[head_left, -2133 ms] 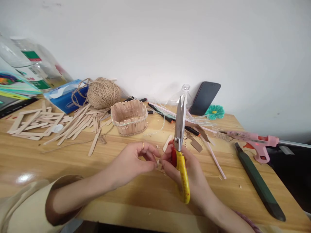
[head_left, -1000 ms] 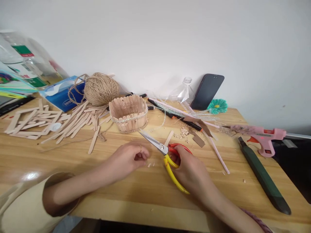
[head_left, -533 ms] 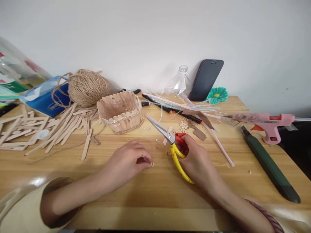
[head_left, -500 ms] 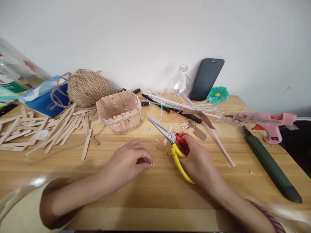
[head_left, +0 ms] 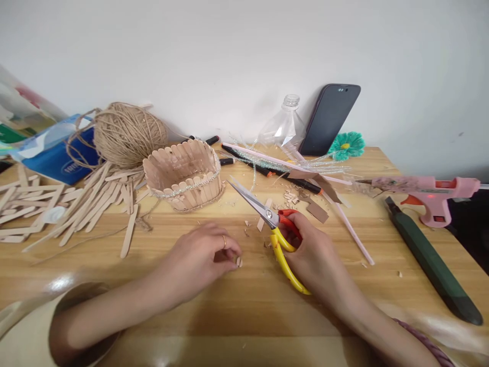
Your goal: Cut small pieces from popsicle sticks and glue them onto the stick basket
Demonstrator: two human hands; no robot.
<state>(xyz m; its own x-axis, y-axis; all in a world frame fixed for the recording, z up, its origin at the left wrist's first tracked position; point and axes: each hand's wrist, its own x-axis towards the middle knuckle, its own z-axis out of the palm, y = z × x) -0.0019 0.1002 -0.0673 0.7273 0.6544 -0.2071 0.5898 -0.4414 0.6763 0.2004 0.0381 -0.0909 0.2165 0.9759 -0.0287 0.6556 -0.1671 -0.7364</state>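
My left hand (head_left: 208, 257) is closed in a pinch, with a small cut piece of craft stick (head_left: 239, 262) showing at the fingertips. My right hand (head_left: 311, 247) grips scissors (head_left: 281, 239) with red and yellow handles, their blades pointing up and left, slightly parted. Just beyond my left hand stands a small basket (head_left: 191, 191) built of craft sticks, trimmed with a glittery strand. Wood scraps (head_left: 292, 198) lie past the scissors, and a short stick piece (head_left: 264, 216) is beside the blades.
At left are loose craft sticks (head_left: 95, 204), a twine ball (head_left: 130, 133) and a blue tissue pack (head_left: 61, 158). Behind are a cut bottle (head_left: 286, 125), phone (head_left: 331, 120) and teal flower (head_left: 347, 147). A pink glue gun (head_left: 431, 196) and green cutter (head_left: 435, 265) lie at right.
The view has shifted slightly. The small stick piece shows a little more between my left fingertips; the scissors stay in my right hand in about the same pose.
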